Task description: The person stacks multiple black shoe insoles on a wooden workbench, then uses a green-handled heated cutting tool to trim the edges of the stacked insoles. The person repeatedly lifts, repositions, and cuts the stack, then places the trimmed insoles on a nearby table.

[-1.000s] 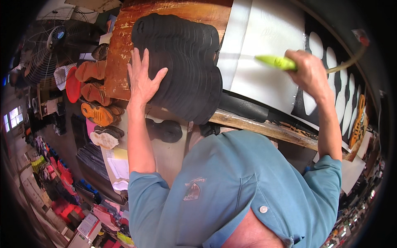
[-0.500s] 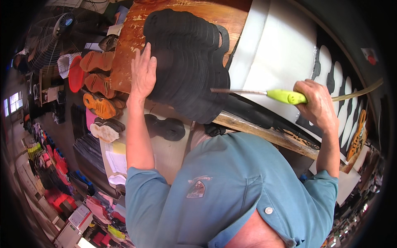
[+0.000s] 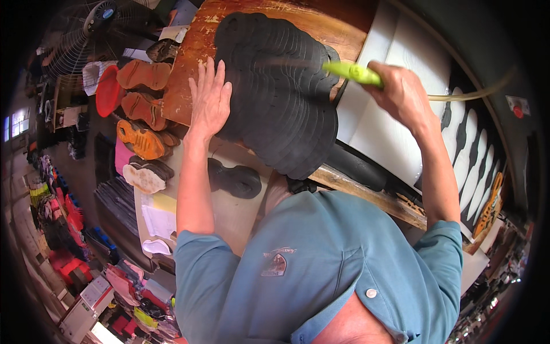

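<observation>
Overlapping black sole-shaped sheets (image 3: 275, 92) lie fanned out in rows on a worn orange-brown wooden board (image 3: 192, 63). At their left edge rests my left hand (image 3: 211, 103), fingers stretched out and the palm side against the sheets and board. My right hand (image 3: 401, 92) is wrapped round the lime-green handle of a blow gun (image 3: 352, 73), held above the upper right side of the sheets. A pale hose trails to the right behind that hand. The gun's thin nozzle is smeared by motion, pointing left over the sheets.
A white sheet-covered surface (image 3: 395, 114) lies at right, with white sole shapes (image 3: 461, 146) beyond it. Orange sole pieces (image 3: 143, 106), a red disc (image 3: 109, 92) and a fan (image 3: 97, 26) are at left. A loose black sole (image 3: 243, 180) lies nearer me.
My right hand has swung the blow gun up and to the left, over the upper part of the sheets. My left hand stays at their left edge, fingers now more spread.
</observation>
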